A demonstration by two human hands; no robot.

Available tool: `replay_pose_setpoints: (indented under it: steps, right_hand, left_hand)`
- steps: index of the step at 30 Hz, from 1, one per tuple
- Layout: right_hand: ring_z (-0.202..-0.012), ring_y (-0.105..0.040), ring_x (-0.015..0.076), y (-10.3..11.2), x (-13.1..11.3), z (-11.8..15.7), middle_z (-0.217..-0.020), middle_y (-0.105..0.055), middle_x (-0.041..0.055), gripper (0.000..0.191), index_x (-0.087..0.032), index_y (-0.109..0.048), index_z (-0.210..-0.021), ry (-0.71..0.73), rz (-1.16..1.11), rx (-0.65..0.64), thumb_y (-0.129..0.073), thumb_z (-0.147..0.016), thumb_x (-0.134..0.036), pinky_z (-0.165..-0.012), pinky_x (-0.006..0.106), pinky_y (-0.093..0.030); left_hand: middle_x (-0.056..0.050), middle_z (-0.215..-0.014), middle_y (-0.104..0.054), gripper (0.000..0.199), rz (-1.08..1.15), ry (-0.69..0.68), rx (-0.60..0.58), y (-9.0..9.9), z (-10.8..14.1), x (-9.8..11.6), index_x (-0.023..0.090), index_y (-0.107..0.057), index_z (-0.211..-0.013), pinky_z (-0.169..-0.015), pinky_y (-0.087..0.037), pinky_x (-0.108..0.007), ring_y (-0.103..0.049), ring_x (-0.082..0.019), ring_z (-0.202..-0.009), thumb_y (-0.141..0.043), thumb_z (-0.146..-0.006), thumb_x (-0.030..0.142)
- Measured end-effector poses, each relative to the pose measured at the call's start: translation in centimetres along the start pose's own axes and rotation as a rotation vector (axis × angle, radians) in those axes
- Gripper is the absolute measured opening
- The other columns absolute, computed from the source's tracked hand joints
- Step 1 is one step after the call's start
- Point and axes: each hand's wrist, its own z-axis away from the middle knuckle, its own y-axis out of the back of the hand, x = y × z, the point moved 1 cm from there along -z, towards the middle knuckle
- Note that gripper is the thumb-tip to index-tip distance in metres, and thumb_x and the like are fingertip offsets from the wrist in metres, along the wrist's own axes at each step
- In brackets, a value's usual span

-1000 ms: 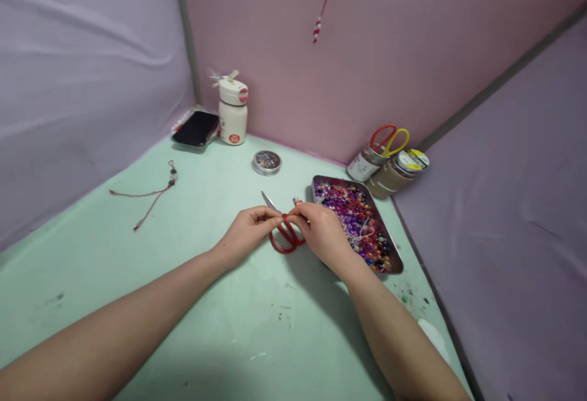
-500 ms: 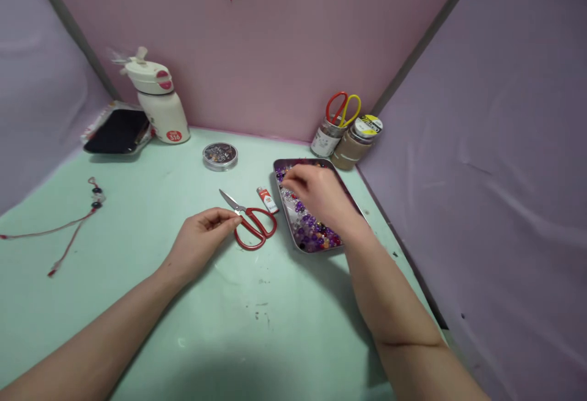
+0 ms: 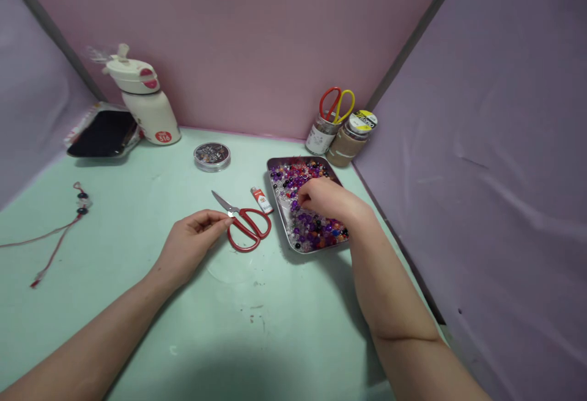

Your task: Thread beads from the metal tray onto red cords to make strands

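My left hand [image 3: 195, 239] rests over the pale green table with thumb and fingers pinched together, beside the red-handled scissors [image 3: 243, 225]. Whatever is between its fingertips is too small to make out. The metal tray [image 3: 288, 243] holds many purple, clear, black, red and orange beads [image 3: 316, 230]. Inside it, my right hand [image 3: 323, 198] has its fingers curled down among the beads, and the fingertips are partly hidden. A red and white lighter [image 3: 262, 200] lies between the scissors and the tray.
At the back left are a white bottle [image 3: 149, 107] and a dark tray [image 3: 103, 135]. A round case [image 3: 211, 156] sits at the back middle. Two jars [image 3: 321, 135] stand behind the bead tray. A beaded red cord [image 3: 82, 210] lies at left.
My right hand has lowered into the bead tray and its fingers have moved toward the middle of the beads. My left hand keeps its pinch. The view has shifted slightly.
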Motion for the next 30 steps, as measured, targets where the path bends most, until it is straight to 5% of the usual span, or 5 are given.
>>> replay_pose_setpoints:
  steps: [3,13,21,30]
  right_hand:
    - [-0.063,-0.052,0.0130,-0.9,-0.4,-0.6,-0.075,-0.067,0.0062,0.022,-0.016,-0.070,-0.076,0.084,0.000,-0.002,-0.050,-0.070,-0.008,-0.056,0.025,-0.031]
    - [-0.068,-0.058,0.0153,-1.2,0.0,-1.0,-0.078,-0.068,0.0100,0.018,-0.014,-0.069,-0.073,-0.020,0.068,-0.059,-0.052,-0.071,-0.007,-0.061,0.025,-0.035]
    - [-0.071,-0.059,0.0157,-1.0,-0.8,-0.6,-0.082,-0.069,0.0080,0.017,-0.017,-0.069,-0.079,0.069,0.045,-0.065,-0.055,-0.074,-0.010,-0.058,0.024,-0.034]
    - [-0.074,-0.062,0.0191,-1.5,-0.4,-0.9,-0.086,-0.069,0.0125,0.019,-0.013,-0.067,-0.083,-0.070,0.127,-0.085,-0.053,-0.074,-0.006,-0.059,0.026,-0.036]
  left_hand:
    - [-0.004,-0.075,-0.070,0.032,-0.007,-0.004,-0.005,0.0,0.1,0.1,0.018,-0.070,-0.078,-0.051,-0.043,-0.022,-0.056,-0.014,-0.058,-0.071,-0.065,0.047]
    - [-0.004,-0.075,-0.069,0.029,-0.031,-0.010,-0.004,0.0,0.3,0.7,0.019,-0.070,-0.076,-0.055,-0.044,-0.023,-0.057,-0.015,-0.063,-0.069,-0.066,0.046]
    - [-0.004,-0.072,-0.069,0.030,-0.044,-0.009,0.017,-0.1,0.4,1.2,0.019,-0.071,-0.074,-0.056,-0.046,-0.025,-0.058,-0.016,-0.063,-0.070,-0.064,0.047]
    - [-0.003,-0.075,-0.070,0.028,-0.027,-0.027,0.006,-0.1,0.4,1.0,0.019,-0.071,-0.074,-0.056,-0.045,-0.023,-0.059,-0.016,-0.065,-0.070,-0.065,0.046]
